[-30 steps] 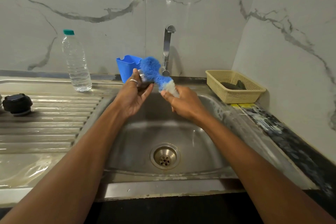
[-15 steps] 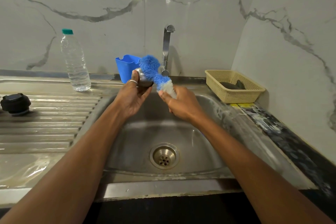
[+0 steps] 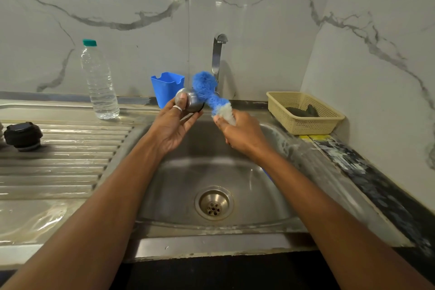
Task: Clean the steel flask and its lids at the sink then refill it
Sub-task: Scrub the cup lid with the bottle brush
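Over the steel sink (image 3: 235, 172), my left hand (image 3: 173, 127) grips a small round steel lid (image 3: 191, 101), thumb on its top. My right hand (image 3: 240, 135) holds a bottle brush (image 3: 207, 90) by its handle; the blue and white bristles lie against the lid's right side. A black inner lid (image 3: 22, 135) sits on the ribbed drainboard at the far left. The flask body is not in view. The tap (image 3: 217, 58) stands behind the brush, with no water visible.
A clear water bottle (image 3: 98, 82) with a green cap stands on the back of the drainboard (image 3: 70, 155). A blue plastic holder (image 3: 166, 88) stands behind the lid. A beige basket (image 3: 303, 111) with a dark scrubber sits at the right corner by the wall.
The steel lid has turned and risen more into view in my left hand. The brush head stays against it, shifted slightly. Both hands stay over the sink.
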A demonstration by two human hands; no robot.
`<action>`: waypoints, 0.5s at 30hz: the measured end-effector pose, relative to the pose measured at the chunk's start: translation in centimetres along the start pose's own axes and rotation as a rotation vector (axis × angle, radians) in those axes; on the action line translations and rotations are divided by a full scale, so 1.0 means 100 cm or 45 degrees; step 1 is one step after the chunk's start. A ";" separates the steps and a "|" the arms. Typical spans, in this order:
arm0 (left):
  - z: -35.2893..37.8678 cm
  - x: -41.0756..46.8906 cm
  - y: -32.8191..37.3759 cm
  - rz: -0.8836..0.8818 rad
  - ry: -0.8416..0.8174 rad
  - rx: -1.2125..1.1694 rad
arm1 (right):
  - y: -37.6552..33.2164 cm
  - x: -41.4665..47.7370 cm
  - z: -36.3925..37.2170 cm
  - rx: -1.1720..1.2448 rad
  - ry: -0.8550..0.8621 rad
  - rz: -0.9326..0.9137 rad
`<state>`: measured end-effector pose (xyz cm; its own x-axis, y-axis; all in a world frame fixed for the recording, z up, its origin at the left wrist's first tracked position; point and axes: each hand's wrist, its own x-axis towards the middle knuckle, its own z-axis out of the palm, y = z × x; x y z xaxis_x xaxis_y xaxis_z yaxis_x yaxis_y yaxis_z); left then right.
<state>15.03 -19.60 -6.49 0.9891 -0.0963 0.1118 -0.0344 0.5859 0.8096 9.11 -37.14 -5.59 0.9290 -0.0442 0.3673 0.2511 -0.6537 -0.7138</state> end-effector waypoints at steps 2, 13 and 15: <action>0.000 0.001 0.001 -0.007 0.019 0.002 | 0.000 -0.002 -0.001 -0.034 -0.025 -0.042; 0.003 0.001 0.001 -0.051 0.079 0.065 | -0.007 -0.006 0.002 -0.013 -0.098 -0.078; 0.002 0.003 0.001 -0.048 0.081 0.051 | -0.006 -0.003 -0.001 0.016 -0.075 -0.022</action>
<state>15.24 -19.76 -6.25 0.9968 -0.0659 0.0450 -0.0014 0.5503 0.8350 8.61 -36.79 -5.20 0.9388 0.0119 0.3444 0.2704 -0.6447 -0.7150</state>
